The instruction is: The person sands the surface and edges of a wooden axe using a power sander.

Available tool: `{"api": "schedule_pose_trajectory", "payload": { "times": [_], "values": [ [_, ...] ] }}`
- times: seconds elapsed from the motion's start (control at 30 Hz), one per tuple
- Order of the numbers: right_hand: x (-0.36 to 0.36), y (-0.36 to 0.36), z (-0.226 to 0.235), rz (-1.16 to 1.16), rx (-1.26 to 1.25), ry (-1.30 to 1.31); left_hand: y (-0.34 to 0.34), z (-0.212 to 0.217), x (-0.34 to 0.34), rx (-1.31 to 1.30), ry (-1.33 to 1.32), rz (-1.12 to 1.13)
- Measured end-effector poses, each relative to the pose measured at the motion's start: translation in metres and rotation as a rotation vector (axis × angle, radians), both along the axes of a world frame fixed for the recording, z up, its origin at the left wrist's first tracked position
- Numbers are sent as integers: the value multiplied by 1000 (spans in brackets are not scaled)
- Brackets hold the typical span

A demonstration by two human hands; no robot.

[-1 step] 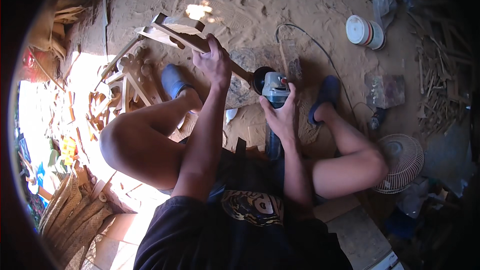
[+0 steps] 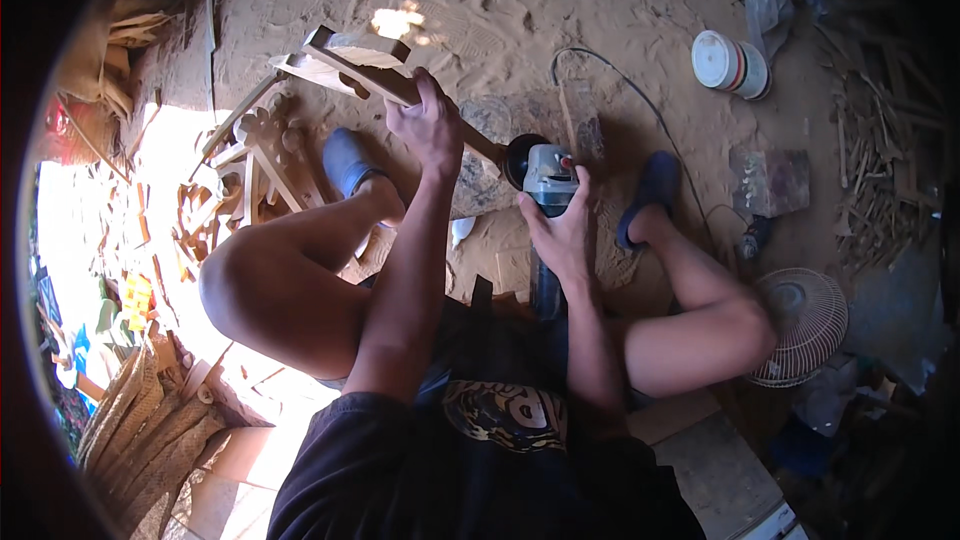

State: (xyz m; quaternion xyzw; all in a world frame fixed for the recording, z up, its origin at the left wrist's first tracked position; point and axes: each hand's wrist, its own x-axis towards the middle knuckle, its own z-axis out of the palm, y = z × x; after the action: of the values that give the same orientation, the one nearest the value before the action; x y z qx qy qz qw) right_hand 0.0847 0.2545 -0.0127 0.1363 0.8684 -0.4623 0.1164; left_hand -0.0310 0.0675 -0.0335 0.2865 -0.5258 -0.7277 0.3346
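We gripped wooden piece (image 2: 390,87) in curled left hand (image 2: 430,130), wrapped right hand (image 2: 568,240) around grinder (image 2: 552,175); disc (image 2: 519,158) sat at piece's end, above slab (image 2: 505,112), toward right edge.

Nothing clear to log as changed; the two moments look near-identical. Any shift of the grinder (image 2: 551,178) or the right hand (image 2: 567,242) is too slight to make out. Likewise for the left hand (image 2: 430,130) and the wooden piece (image 2: 372,78): any movement is too small to tell.
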Motion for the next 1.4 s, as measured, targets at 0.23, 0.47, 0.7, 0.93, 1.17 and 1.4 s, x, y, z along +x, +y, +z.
{"api": "schedule_pose_trajectory", "payload": {
  "times": [0.23, 0.47, 0.7, 0.93, 1.17, 1.4],
  "values": [
    [4, -6, 0, 17, -9, -33, -1, -8, -6, -169, -56, 43],
    [5, -8, 4, 42, 112, -79, 6, -9, -8, -172, 31, 71],
    [5, -6, 10, 29, 153, -101, 11, -6, -4, -135, 19, 48],
    [-1, -2, 6, 43, 92, -63, 13, -3, -5, -126, -3, 19],
    [5, -2, -2, -31, 67, -45, -1, -9, -11, -136, -26, 27],
    [5, 0, 3, 38, -7, -55, -14, -15, -17, -115, -45, 120]
  ]
}}
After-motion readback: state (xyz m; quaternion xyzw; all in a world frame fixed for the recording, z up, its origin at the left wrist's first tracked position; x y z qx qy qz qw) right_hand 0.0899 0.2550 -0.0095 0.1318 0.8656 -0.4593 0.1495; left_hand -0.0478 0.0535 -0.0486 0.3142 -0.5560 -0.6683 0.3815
